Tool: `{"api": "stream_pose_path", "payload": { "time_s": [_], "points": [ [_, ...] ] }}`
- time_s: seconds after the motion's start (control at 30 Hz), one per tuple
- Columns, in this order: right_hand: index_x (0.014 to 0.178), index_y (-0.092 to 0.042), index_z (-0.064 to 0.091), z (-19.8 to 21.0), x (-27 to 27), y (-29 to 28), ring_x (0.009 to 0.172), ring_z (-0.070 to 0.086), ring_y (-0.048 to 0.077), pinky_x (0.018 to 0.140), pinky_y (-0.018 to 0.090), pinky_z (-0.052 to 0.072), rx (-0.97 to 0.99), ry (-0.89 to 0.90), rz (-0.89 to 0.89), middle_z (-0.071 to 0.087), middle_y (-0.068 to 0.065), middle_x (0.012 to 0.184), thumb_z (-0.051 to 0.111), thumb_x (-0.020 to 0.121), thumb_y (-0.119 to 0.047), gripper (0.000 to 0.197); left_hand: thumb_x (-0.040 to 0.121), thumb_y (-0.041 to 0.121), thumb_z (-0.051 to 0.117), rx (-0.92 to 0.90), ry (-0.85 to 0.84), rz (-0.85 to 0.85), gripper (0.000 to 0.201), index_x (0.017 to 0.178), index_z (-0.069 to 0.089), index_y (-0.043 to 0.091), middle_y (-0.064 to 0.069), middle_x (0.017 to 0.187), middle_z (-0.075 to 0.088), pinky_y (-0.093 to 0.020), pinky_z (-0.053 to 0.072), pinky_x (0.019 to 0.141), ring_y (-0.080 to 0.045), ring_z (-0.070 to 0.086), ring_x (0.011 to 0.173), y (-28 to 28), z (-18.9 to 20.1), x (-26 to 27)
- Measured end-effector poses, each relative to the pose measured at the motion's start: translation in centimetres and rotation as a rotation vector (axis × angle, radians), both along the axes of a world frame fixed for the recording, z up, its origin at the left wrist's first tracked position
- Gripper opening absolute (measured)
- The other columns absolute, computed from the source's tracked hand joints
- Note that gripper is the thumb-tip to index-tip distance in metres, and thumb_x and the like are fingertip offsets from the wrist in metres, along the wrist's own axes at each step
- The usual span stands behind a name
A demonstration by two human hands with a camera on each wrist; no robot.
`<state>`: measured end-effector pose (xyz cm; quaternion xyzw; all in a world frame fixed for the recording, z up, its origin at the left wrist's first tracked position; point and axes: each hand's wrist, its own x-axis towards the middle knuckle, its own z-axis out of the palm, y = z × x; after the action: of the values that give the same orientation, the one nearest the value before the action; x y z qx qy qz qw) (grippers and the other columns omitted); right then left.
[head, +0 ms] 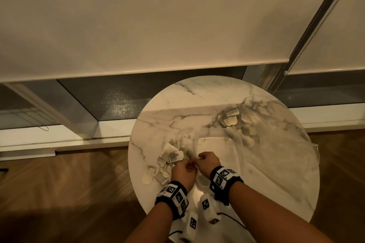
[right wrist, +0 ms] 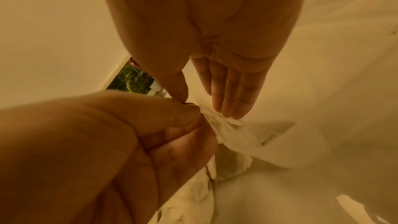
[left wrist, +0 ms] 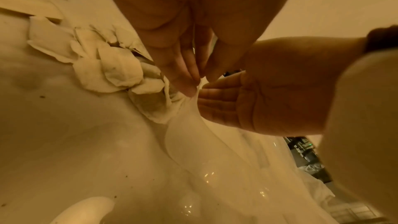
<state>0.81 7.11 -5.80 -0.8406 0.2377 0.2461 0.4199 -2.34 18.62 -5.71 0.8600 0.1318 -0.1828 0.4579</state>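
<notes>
Left hand (head: pixel 183 171), right hand (head: pixel 208 162) pinch clear bag (head: pixel 217 150) edge beside tea-bag pile (head: pixel 170 156).

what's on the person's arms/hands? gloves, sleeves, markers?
No gloves or sleeves: left hand, right hand and forearms are bare. The left wrist band and right wrist band are black, carrying white blocks printed with black-and-white square tags. White tagged modules hang beneath them.

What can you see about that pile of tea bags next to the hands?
The pile of tea bags is a loose heap of small, flat, pale paper pouches, crumpled and overlapping, some showing dark contents through the paper. It lies on the marble table, left of a clear plastic bag. The left hand and right hand pinch a thin pale piece at its near edge.
</notes>
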Motion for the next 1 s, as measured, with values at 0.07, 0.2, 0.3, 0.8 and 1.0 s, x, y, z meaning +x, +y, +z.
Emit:
{"api": "stream_pose_path", "payload": {
  "time_s": [0.07,0.2,0.3,0.8,1.0],
  "points": [
    [0.101,-0.013,0.074,-0.5,0.3,0.3,0.094,0.067,0.023,0.079,0.028,0.053,-0.01,0.009,-0.027,0.073,0.008,0.102,0.073,0.078,-0.038,0.034,0.083,0.009,0.06,0.006,0.017,-0.013,0.016,0.093,0.073,0.012,-0.007,0.085,0.073,-0.028,0.052,0.074,-0.02,0.067,0.082,-0.1,-0.1,-0.2],
    [0.088,-0.018,0.076,-1.2,0.4,0.3,0.083,0.07,0.02,0.07,0.026,0.056,0.001,0.016,-0.076,0.075,0.005,0.087,0.081,0.07,-0.031,0.023,0.082,0.005,0.064,-0.051,0.053,0.009,0.022,0.103,0.069,0.011,0.004,0.082,0.065,-0.013,0.047,0.067,-0.014,0.064,0.083,-0.1,-0.3,-0.7],
    [0.077,-0.019,0.072,-0.6,0.3,0.0,0.073,0.072,0.019,0.068,0.033,0.062,0.054,0.008,-0.092,0.074,0.006,0.075,0.084,0.069,-0.023,0.015,0.082,0.003,0.063,-0.072,0.061,0.024,0.027,0.108,0.067,0.01,0.003,0.087,0.067,-0.006,0.044,0.063,-0.009,0.063,0.08,0.0,-0.7,-1.0],
    [0.082,-0.011,0.061,5.9,-1.3,-4.8,0.081,0.059,0.03,0.066,0.037,0.056,0.812,-0.026,-0.376,0.056,0.015,0.085,0.055,0.087,0.002,0.015,0.091,0.021,0.066,-0.446,-0.107,0.211,0.022,0.113,0.065,0.021,0.006,0.102,0.068,-0.021,0.054,0.078,-0.008,0.065,0.094,-0.1,2.7,-0.9],
    [0.101,-0.008,0.066,7.6,-2.3,-5.4,0.086,0.064,0.028,0.067,0.031,0.053,0.907,-0.096,-0.313,0.068,0.016,0.093,0.066,0.088,-0.008,0.012,0.095,0.014,0.06,-0.819,0.022,0.311,0.013,0.1,0.07,0.007,-0.013,0.091,0.073,-0.036,0.058,0.069,-0.026,0.071,0.082,-1.8,5.9,0.0]
  ]
}}
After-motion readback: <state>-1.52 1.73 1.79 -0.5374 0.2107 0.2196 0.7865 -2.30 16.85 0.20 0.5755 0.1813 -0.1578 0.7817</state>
